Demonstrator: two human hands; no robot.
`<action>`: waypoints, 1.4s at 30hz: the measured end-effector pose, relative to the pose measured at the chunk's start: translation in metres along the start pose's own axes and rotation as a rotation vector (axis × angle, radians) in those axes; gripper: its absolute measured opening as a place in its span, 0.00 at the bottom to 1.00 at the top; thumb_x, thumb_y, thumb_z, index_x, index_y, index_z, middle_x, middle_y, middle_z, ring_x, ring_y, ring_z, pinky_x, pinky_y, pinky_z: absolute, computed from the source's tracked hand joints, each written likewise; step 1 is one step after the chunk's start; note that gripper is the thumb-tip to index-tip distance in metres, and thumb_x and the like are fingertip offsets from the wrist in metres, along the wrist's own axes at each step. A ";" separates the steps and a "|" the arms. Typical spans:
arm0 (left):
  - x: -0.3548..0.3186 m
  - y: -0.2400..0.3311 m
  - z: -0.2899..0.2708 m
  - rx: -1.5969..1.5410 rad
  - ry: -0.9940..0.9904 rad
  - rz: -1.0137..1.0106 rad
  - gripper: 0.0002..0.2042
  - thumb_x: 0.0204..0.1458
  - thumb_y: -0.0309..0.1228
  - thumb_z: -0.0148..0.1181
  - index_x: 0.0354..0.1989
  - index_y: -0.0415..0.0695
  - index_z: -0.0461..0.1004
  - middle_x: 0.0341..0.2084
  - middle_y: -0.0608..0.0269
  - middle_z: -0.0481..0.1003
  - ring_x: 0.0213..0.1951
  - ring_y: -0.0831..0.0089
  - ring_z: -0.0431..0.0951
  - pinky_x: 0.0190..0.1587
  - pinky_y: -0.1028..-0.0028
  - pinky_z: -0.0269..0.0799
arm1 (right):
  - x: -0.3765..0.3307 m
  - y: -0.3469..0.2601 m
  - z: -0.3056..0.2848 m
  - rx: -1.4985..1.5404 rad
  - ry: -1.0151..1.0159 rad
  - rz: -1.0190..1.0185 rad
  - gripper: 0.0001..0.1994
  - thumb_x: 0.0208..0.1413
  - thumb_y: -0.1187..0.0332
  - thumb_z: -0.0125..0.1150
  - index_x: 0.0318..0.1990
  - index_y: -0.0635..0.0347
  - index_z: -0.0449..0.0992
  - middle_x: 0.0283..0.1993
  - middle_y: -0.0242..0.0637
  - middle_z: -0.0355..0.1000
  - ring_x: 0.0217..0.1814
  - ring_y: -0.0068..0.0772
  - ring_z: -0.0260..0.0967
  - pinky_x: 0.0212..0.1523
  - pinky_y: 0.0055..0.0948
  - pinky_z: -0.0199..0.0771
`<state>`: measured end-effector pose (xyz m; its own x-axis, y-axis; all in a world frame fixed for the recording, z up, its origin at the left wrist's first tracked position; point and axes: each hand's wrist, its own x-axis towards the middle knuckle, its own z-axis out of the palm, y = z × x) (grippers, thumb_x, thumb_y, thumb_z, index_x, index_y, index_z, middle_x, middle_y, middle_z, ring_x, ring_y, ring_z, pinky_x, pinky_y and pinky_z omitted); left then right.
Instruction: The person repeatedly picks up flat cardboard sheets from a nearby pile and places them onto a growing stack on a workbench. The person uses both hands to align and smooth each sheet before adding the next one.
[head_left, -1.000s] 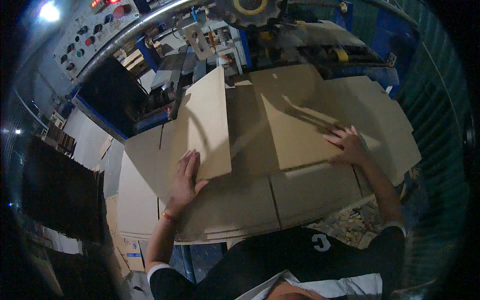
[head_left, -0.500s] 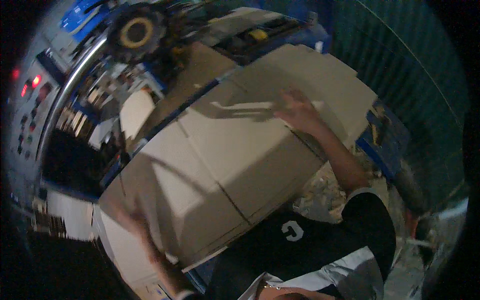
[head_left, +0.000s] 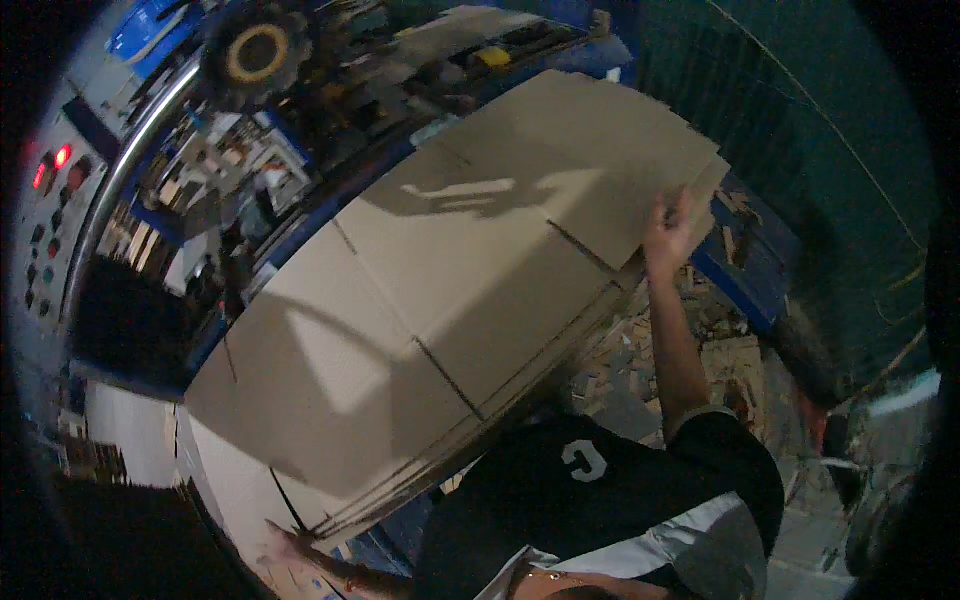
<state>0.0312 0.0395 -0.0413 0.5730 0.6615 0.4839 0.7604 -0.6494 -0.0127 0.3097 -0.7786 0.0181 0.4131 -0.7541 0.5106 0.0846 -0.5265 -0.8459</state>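
A large creased and slotted cardboard sheet (head_left: 390, 310) lies slantwise in front of me, with more sheet edges showing under its near side. My right hand (head_left: 668, 238) is at the sheet's right part, by its near edge. Its fingers are loosely bent and apart, with nothing seen between them. At the near left corner, my left hand (head_left: 290, 548) touches the cardboard beside a dark slot. Its fingers are stretched out and slightly blurred.
Beyond a blue rail (head_left: 318, 232) stands machinery with a dark wheel (head_left: 255, 55). A control panel (head_left: 45, 230) with lit red lamps is at far left, beside a curved metal tube (head_left: 130, 150). Cardboard scraps (head_left: 610, 365) litter the floor; a green corrugated wall (head_left: 800, 150) rises at right.
My right hand has moved right to the sheet's near edge. My left hand has come down to the near left corner. A brown sheet and pale piece beyond the rail no longer show.
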 end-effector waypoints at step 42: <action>0.035 0.240 -0.158 -0.887 -0.716 0.828 0.46 0.36 0.45 0.70 0.61 0.35 0.52 0.63 0.46 0.49 0.65 0.56 0.45 0.64 0.67 0.47 | 0.034 -0.033 0.112 -0.009 -0.935 0.066 0.19 0.58 0.62 0.49 0.53 0.64 0.67 0.48 0.38 0.69 0.49 0.30 0.64 0.51 0.31 0.63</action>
<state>0.1855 -0.1523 0.1105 0.9864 -0.1526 0.0611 -0.1581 -0.7785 0.6074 0.4223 -0.7431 0.0461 0.9785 -0.1624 0.1273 0.0298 -0.4996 -0.8658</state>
